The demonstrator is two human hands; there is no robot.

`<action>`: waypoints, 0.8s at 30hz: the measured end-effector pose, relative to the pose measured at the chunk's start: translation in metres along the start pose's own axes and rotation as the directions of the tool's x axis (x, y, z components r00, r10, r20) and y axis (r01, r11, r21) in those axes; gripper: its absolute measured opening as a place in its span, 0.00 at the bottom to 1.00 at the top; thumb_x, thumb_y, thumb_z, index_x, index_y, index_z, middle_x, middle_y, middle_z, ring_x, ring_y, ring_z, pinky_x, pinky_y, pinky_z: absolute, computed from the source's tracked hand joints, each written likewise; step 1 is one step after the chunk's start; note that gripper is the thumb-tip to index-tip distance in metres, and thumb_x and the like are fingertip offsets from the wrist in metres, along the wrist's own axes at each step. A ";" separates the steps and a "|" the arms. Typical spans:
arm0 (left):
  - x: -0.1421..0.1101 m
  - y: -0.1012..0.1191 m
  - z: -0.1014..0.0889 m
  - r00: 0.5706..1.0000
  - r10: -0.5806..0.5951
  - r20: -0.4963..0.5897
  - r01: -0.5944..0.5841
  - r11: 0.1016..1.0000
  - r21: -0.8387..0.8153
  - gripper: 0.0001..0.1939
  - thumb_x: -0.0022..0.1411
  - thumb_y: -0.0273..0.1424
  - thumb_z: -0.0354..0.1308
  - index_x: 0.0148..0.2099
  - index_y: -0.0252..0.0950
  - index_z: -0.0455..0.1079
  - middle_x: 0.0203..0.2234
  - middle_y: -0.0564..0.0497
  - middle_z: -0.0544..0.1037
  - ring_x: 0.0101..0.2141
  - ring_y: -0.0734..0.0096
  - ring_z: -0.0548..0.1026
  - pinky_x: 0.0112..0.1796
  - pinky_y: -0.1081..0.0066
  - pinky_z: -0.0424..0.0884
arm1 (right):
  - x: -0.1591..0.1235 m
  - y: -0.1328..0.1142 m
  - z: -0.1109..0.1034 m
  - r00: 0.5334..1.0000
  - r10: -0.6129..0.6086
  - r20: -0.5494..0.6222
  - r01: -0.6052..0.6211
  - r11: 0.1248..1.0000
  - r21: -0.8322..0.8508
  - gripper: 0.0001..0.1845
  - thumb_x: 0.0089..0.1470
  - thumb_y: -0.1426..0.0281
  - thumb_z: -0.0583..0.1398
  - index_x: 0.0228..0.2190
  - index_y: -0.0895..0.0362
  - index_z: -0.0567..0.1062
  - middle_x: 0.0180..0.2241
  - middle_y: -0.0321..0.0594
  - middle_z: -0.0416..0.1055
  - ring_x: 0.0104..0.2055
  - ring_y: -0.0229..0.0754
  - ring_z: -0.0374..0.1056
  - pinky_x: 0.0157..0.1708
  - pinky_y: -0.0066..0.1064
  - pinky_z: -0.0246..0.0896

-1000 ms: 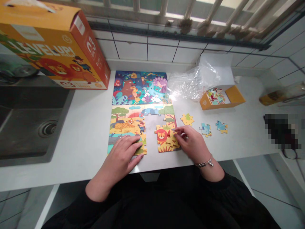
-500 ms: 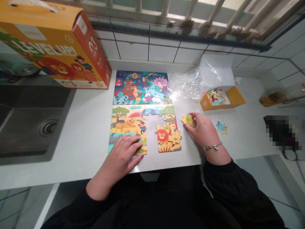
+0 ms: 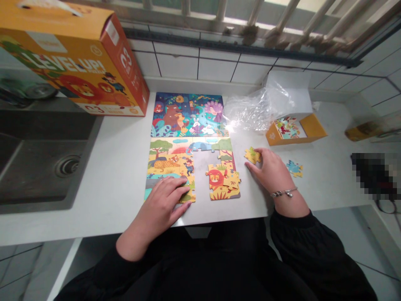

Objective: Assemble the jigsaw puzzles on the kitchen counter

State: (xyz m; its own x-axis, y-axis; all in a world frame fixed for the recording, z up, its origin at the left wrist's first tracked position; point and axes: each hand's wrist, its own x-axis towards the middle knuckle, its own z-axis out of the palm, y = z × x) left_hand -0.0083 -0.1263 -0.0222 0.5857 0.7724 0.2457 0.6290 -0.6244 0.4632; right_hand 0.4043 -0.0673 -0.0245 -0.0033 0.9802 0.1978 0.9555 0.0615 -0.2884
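My right hand (image 3: 272,174) lies on the white counter with its fingertips on a loose yellow jigsaw piece (image 3: 252,155). A blue jigsaw piece (image 3: 295,168) lies just beyond it. My left hand (image 3: 159,205) rests flat on the lower left of a savanna jigsaw puzzle (image 3: 188,152), which has a gap in its middle. Left of my right hand sits a group of joined pieces showing a lion (image 3: 216,177), some of them lying unevenly. A jungle puzzle (image 3: 188,115) lies assembled directly behind the savanna one.
A large orange puzzle box (image 3: 81,69) stands at back left beside a steel sink (image 3: 46,167). Crumpled clear plastic (image 3: 257,110) lies behind the puzzles. A small orange box (image 3: 291,131) holds more pieces. A yellow object (image 3: 365,131) and a pixelated patch (image 3: 377,175) are at right.
My right hand has moved from the lion pieces rightward onto the loose yellow piece and now covers the spot where a small blue piece lay. My left hand has stayed put.
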 end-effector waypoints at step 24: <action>0.001 0.002 -0.001 1.000 0.006 0.006 -0.006 1.000 0.017 0.15 0.76 0.35 0.64 0.61 0.40 0.75 0.62 0.40 0.80 0.61 0.48 0.77 0.65 0.44 0.73 | -0.042 -0.115 -0.004 0.775 -0.610 0.163 0.534 0.771 0.347 0.12 0.67 0.68 0.67 0.52 0.52 0.82 0.54 0.50 0.78 0.56 0.56 0.76 0.55 0.49 0.75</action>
State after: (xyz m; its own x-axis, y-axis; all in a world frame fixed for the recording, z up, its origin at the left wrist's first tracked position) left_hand -0.0067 -0.1263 -0.0206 0.5924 0.7680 0.2433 0.6341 -0.6309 0.4471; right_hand 0.2956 -0.1164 0.0042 -0.6338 0.7531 0.1765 0.6325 0.6359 -0.4423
